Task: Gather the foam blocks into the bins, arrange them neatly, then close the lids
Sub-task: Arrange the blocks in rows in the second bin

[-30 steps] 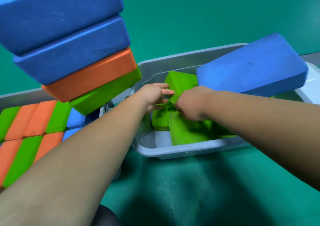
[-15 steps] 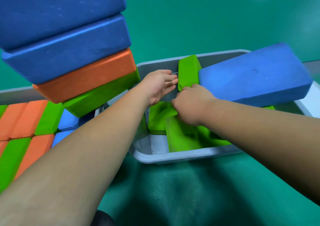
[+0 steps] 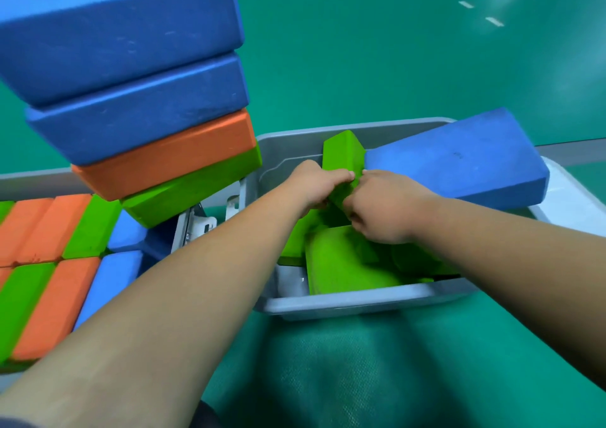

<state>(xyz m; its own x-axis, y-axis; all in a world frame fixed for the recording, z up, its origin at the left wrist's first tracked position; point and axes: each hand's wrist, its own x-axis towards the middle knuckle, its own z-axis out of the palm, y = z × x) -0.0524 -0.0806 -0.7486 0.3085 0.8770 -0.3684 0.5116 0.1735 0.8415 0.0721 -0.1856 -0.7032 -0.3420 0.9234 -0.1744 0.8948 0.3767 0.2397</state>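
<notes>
left hand (image 3: 316, 185) closed onto green block (image 3: 342, 152) | right hand (image 3: 383, 208) grips opposite side

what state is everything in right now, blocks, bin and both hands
grey bin: open, partly filled
upright green block: on end in the grey bin, held
left hand: grips the upright green block
right hand: grips the same block
loose green blocks: jumbled in the bin
blue block: tilted, resting across the bin's right side
packed blocks: neat rows, on the left
four-block stack: leaning, above the packed blocks
</notes>
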